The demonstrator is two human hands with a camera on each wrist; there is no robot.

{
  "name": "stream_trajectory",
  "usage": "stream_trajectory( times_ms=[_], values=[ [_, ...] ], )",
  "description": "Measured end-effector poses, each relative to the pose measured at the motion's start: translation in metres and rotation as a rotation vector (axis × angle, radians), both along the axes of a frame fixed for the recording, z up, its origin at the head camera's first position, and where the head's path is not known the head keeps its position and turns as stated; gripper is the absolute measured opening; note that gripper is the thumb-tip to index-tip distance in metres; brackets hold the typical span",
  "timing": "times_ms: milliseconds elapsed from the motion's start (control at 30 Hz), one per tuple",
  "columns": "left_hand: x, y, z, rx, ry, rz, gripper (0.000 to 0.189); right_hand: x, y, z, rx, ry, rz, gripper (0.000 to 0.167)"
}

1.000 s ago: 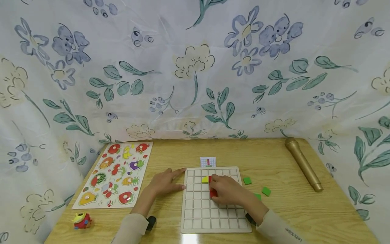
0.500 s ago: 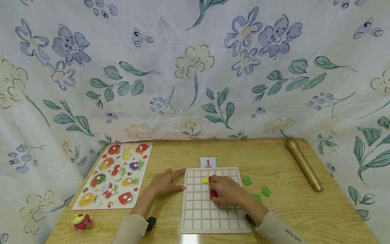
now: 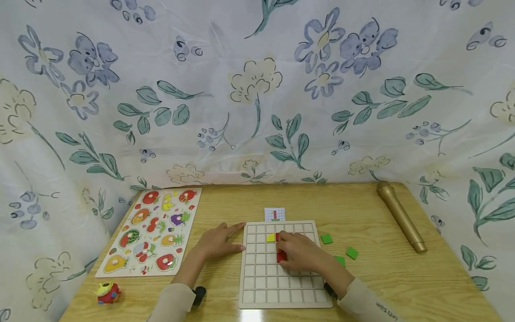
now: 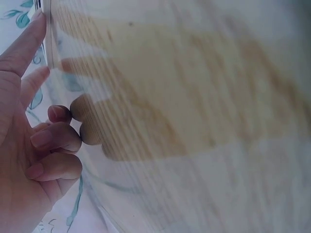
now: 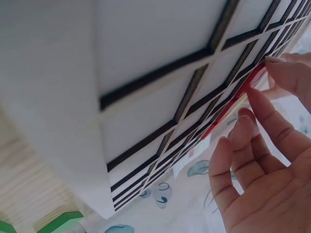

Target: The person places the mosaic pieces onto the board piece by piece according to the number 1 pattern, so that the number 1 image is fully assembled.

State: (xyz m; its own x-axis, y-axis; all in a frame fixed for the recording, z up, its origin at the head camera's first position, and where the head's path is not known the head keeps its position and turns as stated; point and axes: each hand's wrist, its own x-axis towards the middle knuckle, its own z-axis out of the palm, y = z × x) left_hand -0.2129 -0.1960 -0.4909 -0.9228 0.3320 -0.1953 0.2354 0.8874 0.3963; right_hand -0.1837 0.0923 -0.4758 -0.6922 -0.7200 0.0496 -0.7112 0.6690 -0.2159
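Observation:
My left hand rests at the left edge of a pale wooden grid board. Its forefinger and thumb reach straight to that edge, while the left wrist view shows the other fingers curled on the table. Over the upper middle of the board is my right hand. Its thumb and forefinger pinch a red square tile at the grid, seen in the right wrist view. More red shows beside the fingertips in the head view, partly hidden by the hand. A yellow tile with a rounded corner sits in a cell just left.
Loose green tiles lie right of the board. A small printed grid card touches its far edge. At left are a fruit puzzle board and a small red-and-yellow toy. A gold microphone-shaped object lies far right.
Both hands stay almost in place. Under the right hand, the fingers shift very slightly around the red tile; the board and loose tiles look the same.

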Motion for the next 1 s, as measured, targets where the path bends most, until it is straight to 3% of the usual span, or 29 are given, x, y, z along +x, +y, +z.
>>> stream_trajectory(
  times_ms=[600, 833, 1000],
  values=[
    [0.001, 0.0, -0.001, 0.02, 0.002, -0.004, 0.074, 0.001, 0.005, 0.007, -0.029, -0.046, -0.034, 0.014],
    [0.0, 0.0, 0.0, 0.03, -0.007, -0.004, 0.074, -0.007, 0.036, 0.016, -0.091, -0.044, -0.1, 0.02],
    [-0.001, 0.0, 0.0, 0.021, -0.004, -0.006, 0.074, -0.015, 0.064, 0.019, -0.089, -0.095, -0.19, 0.024]
  ],
)
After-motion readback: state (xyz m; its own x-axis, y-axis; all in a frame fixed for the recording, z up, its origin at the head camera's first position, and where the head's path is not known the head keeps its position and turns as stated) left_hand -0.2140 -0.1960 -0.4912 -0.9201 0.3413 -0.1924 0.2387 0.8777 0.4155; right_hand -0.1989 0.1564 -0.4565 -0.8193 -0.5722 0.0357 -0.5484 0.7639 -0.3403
